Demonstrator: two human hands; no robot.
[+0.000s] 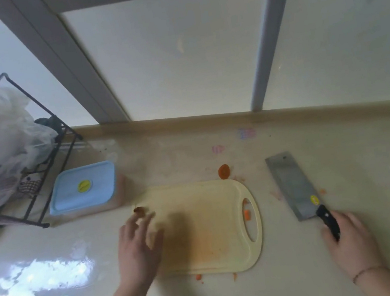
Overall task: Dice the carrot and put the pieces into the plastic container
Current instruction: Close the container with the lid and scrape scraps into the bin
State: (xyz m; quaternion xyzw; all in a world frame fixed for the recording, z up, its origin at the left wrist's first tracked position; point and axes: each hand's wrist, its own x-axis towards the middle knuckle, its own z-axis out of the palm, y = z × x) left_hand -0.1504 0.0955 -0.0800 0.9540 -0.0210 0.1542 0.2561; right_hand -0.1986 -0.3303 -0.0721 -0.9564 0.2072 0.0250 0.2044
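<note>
— Both forearms come in from the near edge. Where do the hands sit?

— Her left hand (138, 245) hovers over the left end of the cutting board (202, 226), fingers spread and loosely bent, holding nothing. It's blurred, so I can't tell whether it touches the board. Her right hand (346, 238) is well off to the right, fingers curled around the black handle of the cleaver (296, 187), whose blade lies flat on the surface (356, 146), pointing away and slightly left.

— And the carrot?

— Only scraps. One round slice (223, 171) lies on the surface just beyond the board's far edge, between board and cleaver. A small orange cube (247, 214) shows through the board's handle slot. A dark bit (139, 210) sits at the board's far left corner, just past her left fingertips. More crumbs (199, 277) lie at the near edge.

— The plastic container?

— The plastic container (84, 189) stands far left, just beyond that corner, beside a wire rack (35, 159). Its blue lid is on, so I can't see the contents.

— Which hand goes for what?

— I'd say the left is nearer both the corner bit and the container; they lie straight ahead of it. The round slice lies between the hands, farther out, roughly level with the blade's tip. No piece has a long axis worth minding. The lid would have to come off first.
</note>
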